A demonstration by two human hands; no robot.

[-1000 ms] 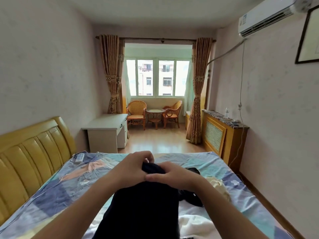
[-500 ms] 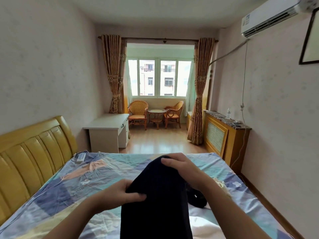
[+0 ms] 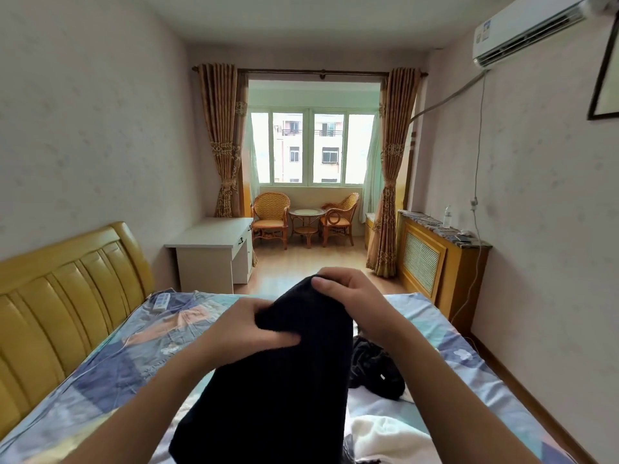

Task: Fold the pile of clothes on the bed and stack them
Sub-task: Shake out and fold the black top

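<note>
Two bare hands hold one dark garment (image 3: 278,380) up over the bed (image 3: 100,380), in the centre and lower centre of the frame; the cloth looks black or deep navy, soft and matte, faintly ribbed, hanging in a long narrow panel that widens toward the bottom edge. At left centre, the left hand (image 3: 248,329) pinches the garment's left side, thumb across the front and fingers curled behind; to its right and higher, the right hand (image 3: 348,296) grasps the rounded top, fingers curled over it.

To do this step well, I judge the hands should find matching points on the top hem, draw it taut and level, and let the weight of the cloth pull out creases before it is laid flat; an uneven hold would likely set a crooked fold.

Far left, a padded yellow headboard (image 3: 67,289), glossy and channelled; the bedsheet is smooth, printed in pale blue, peach and navy patches; a small white remote (image 3: 161,302) lies on it in the middle left. Right of the held garment, a crumpled black garment (image 3: 375,370) rests on the sheet; below it, at lower right, a fluffy white garment (image 3: 385,437), both unfolded; no finished stack shows.
</note>
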